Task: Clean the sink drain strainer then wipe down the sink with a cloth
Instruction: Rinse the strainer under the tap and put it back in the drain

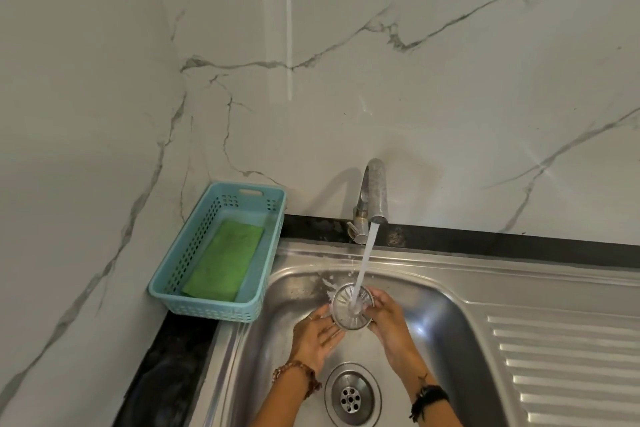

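Right hand (388, 317): fingers curled round the strainer (352, 308), holding it under the tap's (375, 191) stream.
Left hand (317, 334): spread flat, palm up, fingertips touching the strainer's near-left rim.

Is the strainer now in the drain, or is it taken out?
Out. The right hand holds the strainer under the running tap, and the drain below lies uncovered.

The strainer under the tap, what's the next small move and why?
Probably tilt or turn the strainer under the stream. The right hand holds its rim, the left hand lies open beside it, and the water strikes only the centre, so the outer slots get less rinsing.
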